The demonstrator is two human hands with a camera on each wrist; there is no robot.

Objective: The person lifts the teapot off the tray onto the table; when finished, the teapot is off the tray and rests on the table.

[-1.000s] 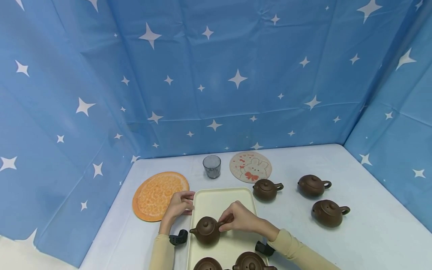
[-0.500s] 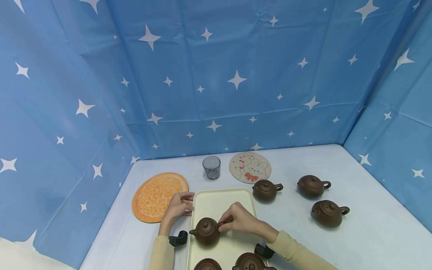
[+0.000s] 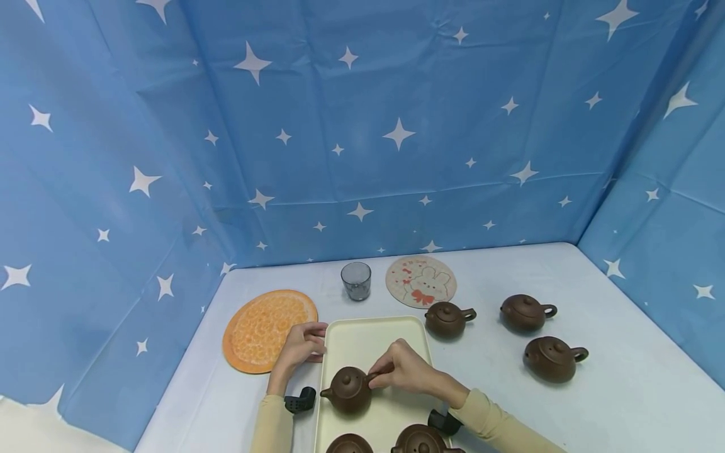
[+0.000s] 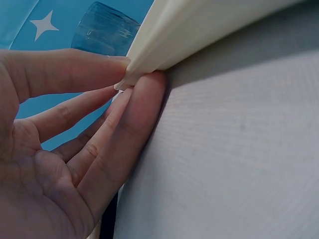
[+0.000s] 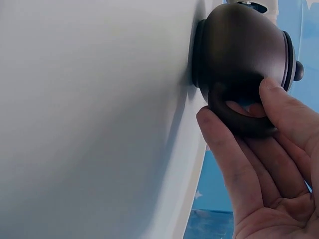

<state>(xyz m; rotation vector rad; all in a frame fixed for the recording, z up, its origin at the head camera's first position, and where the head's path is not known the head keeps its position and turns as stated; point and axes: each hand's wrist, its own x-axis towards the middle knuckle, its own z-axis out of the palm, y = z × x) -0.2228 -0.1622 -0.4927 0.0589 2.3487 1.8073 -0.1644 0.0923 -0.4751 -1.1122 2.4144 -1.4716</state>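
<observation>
Right grip point(image 3: 404, 370) pinches the handle point(image 5: 244, 124) of the teapot point(image 3: 349, 391); base point(image 5: 199, 55) appears down on the cream tray point(image 3: 374, 340), spout point(image 3: 326, 393) by its left edge, two other teapots point(image 3: 348, 443) toward the tray's near edge. Left grip point(image 3: 299, 348) pinches that left edge. Step, judged: placing or aligning this teapot. Next move calls for steady tray, level base, clean release.
</observation>
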